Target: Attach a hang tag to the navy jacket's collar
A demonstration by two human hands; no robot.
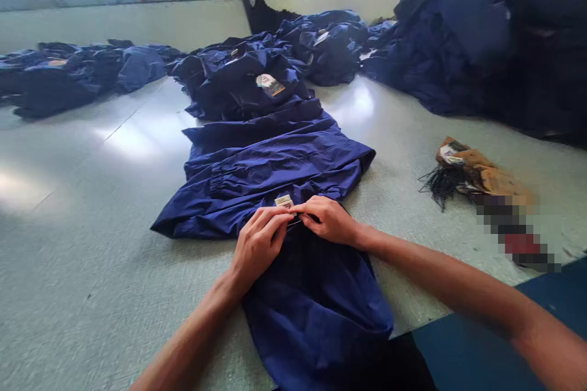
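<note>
A navy blue jacket [279,159] lies on the table, with what looks like its hood [316,299] hanging towards me over the near edge. At the neck a small white label [284,201] with print shows. My left hand [261,241] rests at the neck just below the label, its fingers bent and pressed together. From the right, my right hand [328,218] meets it, thumb and forefinger pinched close to the left fingertips. A thin pale line, perhaps a cord, shows beneath the fingers. What lies between the fingertips is too small to make out.
Beyond the jacket more navy garments [238,82] lie heaped, one with a printed tag [270,84]. A large dark pile [458,43] rises at the right, another heap [68,76] at the left. Brown tags [495,177] with black strings [443,183] lie on the pale table [92,293].
</note>
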